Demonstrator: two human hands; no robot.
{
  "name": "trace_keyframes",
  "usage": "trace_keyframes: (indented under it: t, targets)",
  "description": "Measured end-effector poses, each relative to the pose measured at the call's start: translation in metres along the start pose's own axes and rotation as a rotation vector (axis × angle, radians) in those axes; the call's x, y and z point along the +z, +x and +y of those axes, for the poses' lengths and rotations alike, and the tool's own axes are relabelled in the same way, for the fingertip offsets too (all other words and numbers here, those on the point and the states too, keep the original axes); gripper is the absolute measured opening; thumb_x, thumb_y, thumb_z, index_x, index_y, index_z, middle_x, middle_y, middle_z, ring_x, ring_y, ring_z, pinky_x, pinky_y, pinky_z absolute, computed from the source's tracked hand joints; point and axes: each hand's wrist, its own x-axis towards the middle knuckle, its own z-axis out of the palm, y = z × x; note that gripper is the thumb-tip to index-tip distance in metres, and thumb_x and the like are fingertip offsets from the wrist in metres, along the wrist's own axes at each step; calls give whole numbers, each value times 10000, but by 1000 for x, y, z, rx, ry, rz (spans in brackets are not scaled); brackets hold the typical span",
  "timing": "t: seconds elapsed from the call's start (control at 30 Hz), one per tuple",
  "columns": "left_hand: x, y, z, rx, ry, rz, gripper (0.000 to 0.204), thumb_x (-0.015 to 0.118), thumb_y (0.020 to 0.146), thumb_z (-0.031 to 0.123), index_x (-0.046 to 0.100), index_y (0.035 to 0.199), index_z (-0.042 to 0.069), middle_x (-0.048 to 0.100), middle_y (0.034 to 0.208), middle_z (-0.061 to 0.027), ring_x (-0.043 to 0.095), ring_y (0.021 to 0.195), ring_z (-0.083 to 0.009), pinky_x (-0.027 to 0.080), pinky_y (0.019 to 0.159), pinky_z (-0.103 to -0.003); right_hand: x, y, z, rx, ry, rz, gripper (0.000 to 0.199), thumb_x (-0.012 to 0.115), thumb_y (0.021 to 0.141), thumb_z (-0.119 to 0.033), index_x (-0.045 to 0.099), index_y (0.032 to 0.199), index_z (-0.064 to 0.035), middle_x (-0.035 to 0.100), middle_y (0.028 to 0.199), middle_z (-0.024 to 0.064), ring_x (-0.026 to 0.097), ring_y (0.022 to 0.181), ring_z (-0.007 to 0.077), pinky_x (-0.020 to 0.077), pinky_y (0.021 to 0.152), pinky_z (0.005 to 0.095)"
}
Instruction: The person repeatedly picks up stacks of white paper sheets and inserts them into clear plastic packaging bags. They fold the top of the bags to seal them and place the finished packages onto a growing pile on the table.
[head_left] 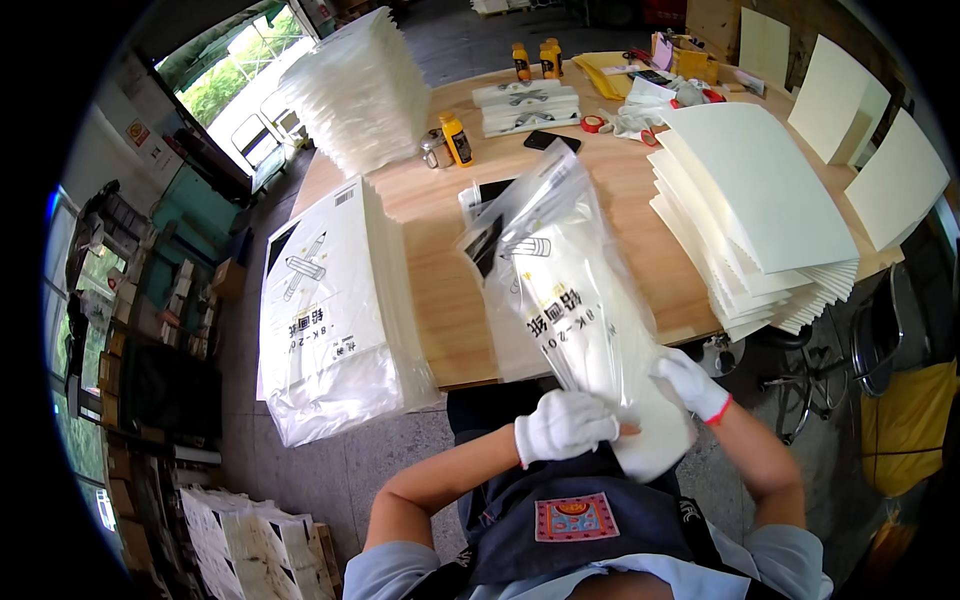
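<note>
A clear printed plastic bag [548,262] lies tilted across the table's front edge, with a curved sheaf of white paper [655,435] partly inside it. The paper's near end sticks out toward my body. My left hand [568,427], in a white glove, is closed at the bag's near left edge, with a bare fingertip showing. On the right side, my gloved right hand [690,383] grips the edge of the paper, thumb on top; its other fingers are mostly hidden. To the left sits a thick stack of filled paper packs [325,300] in printed clear bags.
Loose white paper [765,190] is piled at the right of the wooden table [440,300]. A tall stack of clear-wrapped packs [355,95] stands far left. Beyond the bag are a yellow bottle [456,140], a phone [552,141], and red tape [593,124]. A chair [880,325] stands at right.
</note>
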Motion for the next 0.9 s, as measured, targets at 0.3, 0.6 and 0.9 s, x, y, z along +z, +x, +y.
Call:
trace_keyframes:
  t: [0.3,0.6,0.9]
  targets:
    - [9,69,-8,-213,-84,132,274,615,622,-8,598,875,95,633,859,-87,632,740,-288,505,613,-385,45,68,88,-553,-666,321,304,562,888,-287,622,1085,-62,618,1110,134,556,1130,270,444,953,358]
    - [24,-42,-5,-547,236,192,304,670,595,38,646,873,157,583,791,-26,588,739,-242,470,618,-371,64,6,14,-466,-1435,719,416,645,795,-219,566,1187,-105,637,1003,145,602,967,330,479,818,424]
    - [20,-164,-14,-1229,434,627,85,663,793,95,588,832,83,545,756,-49,522,693,-219,422,609,-331,38,4,27,-164,-1634,315,259,495,873,-305,583,747,-96,634,613,104,639,538,288,492,496,420]
